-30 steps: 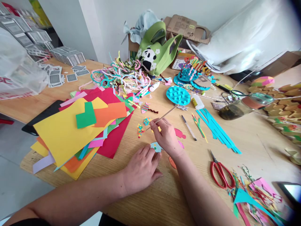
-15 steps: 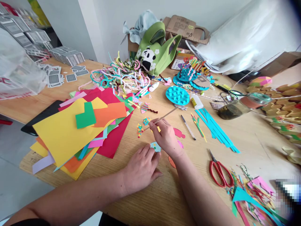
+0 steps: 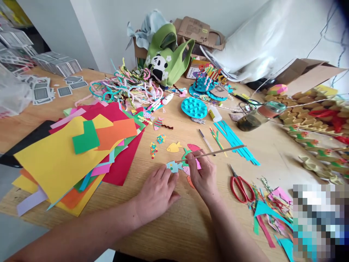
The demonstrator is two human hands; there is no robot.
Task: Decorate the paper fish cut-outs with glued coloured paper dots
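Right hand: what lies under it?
Around the right hand, parts of a green cutout, a red cutout and an orange cutout show; whatever the hand covers cannot be seen.

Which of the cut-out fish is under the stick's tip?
The light blue fish beside the left hand; the stick ends over it, while the yellow fish lies clear, farther from that hand.

- A thin stick (image 3: pixel 220 151) is held in the right hand (image 3: pixel 202 174), its tip over a light-blue paper fish (image 3: pixel 172 166).
- The fish's edge is touched by the left hand (image 3: pixel 159 187).
- Red-handled scissors (image 3: pixel 240 186) are laid beside paper scraps (image 3: pixel 268 210).
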